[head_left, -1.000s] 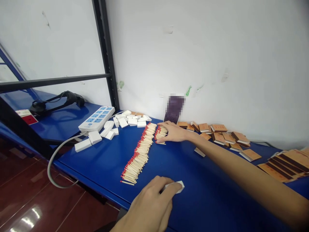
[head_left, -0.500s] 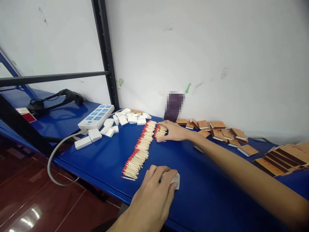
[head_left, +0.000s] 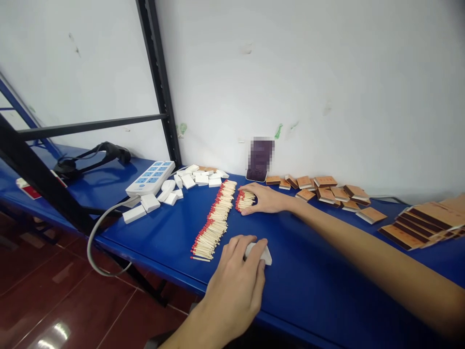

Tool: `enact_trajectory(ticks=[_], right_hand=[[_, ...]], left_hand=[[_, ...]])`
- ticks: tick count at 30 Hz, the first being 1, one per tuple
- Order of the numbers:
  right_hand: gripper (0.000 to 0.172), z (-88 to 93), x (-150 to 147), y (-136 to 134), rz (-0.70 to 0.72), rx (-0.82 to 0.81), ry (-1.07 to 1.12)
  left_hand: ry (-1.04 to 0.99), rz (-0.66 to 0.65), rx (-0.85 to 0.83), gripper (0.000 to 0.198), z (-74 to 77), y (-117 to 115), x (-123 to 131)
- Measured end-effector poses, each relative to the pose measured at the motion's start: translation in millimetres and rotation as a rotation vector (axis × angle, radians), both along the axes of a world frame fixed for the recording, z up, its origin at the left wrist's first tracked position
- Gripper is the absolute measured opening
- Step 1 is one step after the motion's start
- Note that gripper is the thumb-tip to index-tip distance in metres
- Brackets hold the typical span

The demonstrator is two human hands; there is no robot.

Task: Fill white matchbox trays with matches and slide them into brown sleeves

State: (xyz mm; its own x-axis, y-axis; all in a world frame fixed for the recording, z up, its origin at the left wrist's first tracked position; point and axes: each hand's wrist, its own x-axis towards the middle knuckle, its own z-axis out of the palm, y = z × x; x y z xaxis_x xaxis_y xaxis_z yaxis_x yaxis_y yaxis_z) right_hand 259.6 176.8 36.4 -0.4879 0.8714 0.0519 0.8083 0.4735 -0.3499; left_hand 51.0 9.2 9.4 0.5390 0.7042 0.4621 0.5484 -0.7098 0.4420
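Observation:
My left hand (head_left: 236, 278) is closed over a small white matchbox tray (head_left: 267, 256) near the front of the blue table; the fingers hide part of it. Farther back, my right hand (head_left: 267, 198) curls its thumb and fingers around a small bunch of red-tipped matches (head_left: 246, 199). The bunch rests on the tabletop, heads to the left. Just left of it, a long slanting row of matches (head_left: 214, 218) lies with its heads also to the left.
White trays (head_left: 201, 179) are heaped at the back left beside a power strip (head_left: 152, 177). Brown matchbox sleeves (head_left: 327, 189) lie behind my right arm, with flattened stacked ones (head_left: 425, 225) at far right. A blurred phone (head_left: 260, 160) leans on the wall. A black post (head_left: 160, 82) rises at left.
The bunch in my right hand stands slightly farther right from the long row. The white tray under my left hand looks more tilted. The whole view has shifted a little.

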Motion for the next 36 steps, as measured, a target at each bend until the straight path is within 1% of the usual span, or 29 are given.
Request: enact_trajectory(ticks=[5,7,8,10,12,14,16,19,25,33,36], right_hand=[[0.095,-3.2,3,-12,0.003,0.0,0.007],[0.093,-5.5,5,-18,0.005,0.057,0.045],[0.089,-6.8,6,-23,0.003,0.109,0.08],[0.072,-9.4,7,-36,-0.008,0.241,0.169],[0.045,-12.9,8,-52,0.002,0.344,0.229],[0.023,-17.0,7,-67,0.021,0.377,0.234],[0.014,-21.1,5,-75,0.031,0.363,0.215],[0.015,-26.0,0,-76,0.0,0.341,0.212],[0.014,-26.7,-7,-60,-0.035,0.303,0.18],[0.01,-21.7,-5,-59,-0.017,0.175,0.146],[0.008,-20.7,-4,-59,0.017,0.17,0.116]], left_hand=[[-0.046,0.006,0.05,0.037,-0.3,-2,-2],[-0.019,0.013,0.074,0.036,1.0,-2,-5],[-0.002,0.02,0.087,0.036,1.5,-2,-7],[0.034,0.03,0.116,0.035,1.5,-1,-13],[0.06,0.033,0.139,0.034,-0.2,-1,-18],[0.079,0.034,0.159,0.034,-3.1,-1,-22],[0.098,0.034,0.182,0.034,-5.8,-2,-24],[0.132,0.027,0.207,0.036,-7.6,-3,-23],[0.166,0.02,0.2,0.037,-7.7,-3,-24],[0.152,0.014,0.186,0.036,-8.3,-3,-25],[0.155,0.012,0.179,0.036,-8.2,-2,-24]])
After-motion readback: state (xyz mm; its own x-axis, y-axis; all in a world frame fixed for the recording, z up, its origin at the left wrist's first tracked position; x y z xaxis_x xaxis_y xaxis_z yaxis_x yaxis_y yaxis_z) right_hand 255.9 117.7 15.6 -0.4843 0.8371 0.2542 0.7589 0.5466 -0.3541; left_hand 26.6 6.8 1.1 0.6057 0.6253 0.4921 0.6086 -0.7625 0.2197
